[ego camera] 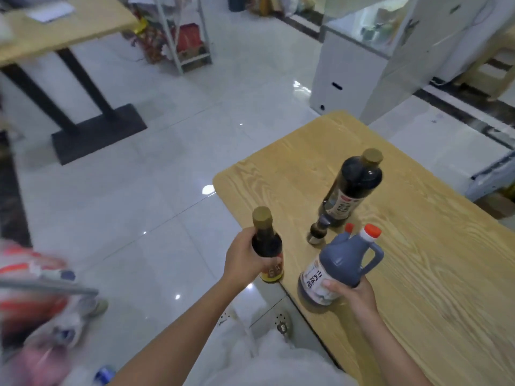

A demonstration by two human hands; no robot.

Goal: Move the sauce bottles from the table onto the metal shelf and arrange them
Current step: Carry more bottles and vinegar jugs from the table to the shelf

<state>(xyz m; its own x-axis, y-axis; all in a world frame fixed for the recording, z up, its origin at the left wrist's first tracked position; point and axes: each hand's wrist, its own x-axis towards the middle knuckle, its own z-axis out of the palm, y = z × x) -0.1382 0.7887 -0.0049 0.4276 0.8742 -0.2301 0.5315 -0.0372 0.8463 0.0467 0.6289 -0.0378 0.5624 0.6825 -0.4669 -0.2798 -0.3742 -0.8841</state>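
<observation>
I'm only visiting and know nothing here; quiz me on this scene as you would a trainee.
1. True or false: the left hand holds a slim gold-capped bottle.
2. The right hand grips: A) a mug; B) the handled red-capped jug; C) nothing.
3. Fill in: the big gold-capped bottle stands on the wooden ____.
Key: 1 true; 2 B; 3 table.

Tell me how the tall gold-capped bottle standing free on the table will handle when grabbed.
The tall bottle looks full of dark liquid, so it is probably heavy. Tall and narrow, it may tip if pushed near the cap. Its glossy wall could be slippery.
</observation>
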